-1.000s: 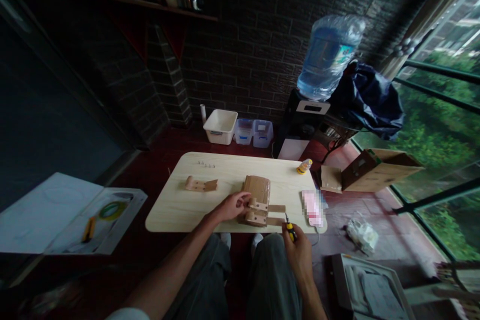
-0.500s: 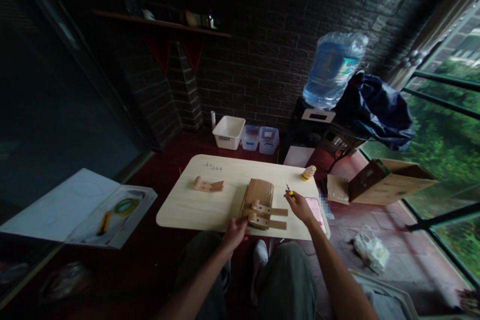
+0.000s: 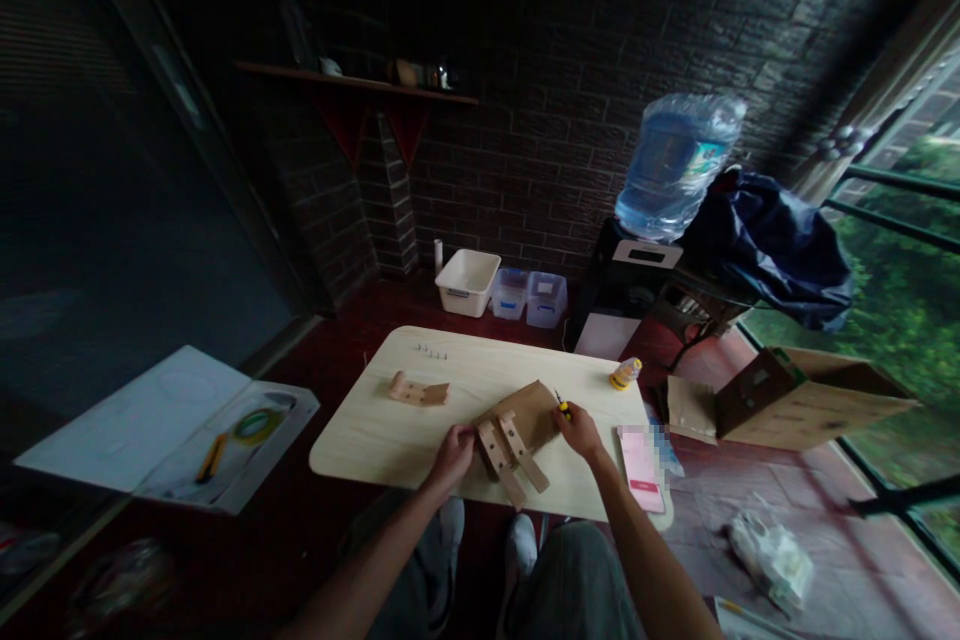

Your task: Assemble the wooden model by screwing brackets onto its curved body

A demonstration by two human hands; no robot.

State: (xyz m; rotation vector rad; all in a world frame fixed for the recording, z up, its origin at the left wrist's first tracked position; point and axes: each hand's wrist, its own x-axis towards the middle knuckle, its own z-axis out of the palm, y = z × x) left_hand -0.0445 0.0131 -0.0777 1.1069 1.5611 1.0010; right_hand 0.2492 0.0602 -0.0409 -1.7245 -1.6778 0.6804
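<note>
A brown cardboard piece [image 3: 541, 405] lies turned at an angle on the small pale table [image 3: 367, 440]. Two wooden pieces [image 3: 517, 445] with dark screw holes rest on it side by side, their long ends pointing toward me past its near edge. My left hand [image 3: 452, 460] is closed at the cardboard's left corner, gripping it there. In my right hand [image 3: 583, 434] is a small screwdriver [image 3: 564, 408] with a yellow and black handle, its tip pointing up and away; this hand is against the cardboard's right edge. A similar wooden piece [image 3: 420, 391] lies apart on the left.
Several small screws [image 3: 433, 353] lie near the far left. A yellow-based container [image 3: 625, 374] and a phone [image 3: 641, 472] are on the right. An open white box [image 3: 225, 430] stands left of the table; a cardboard carton [image 3: 802, 400] is on the right.
The cardboard with its two wooden pieces has been turned clockwise, so their ends now point toward me instead of right. My right hand has moved left with the screwdriver to the cardboard's edge.
</note>
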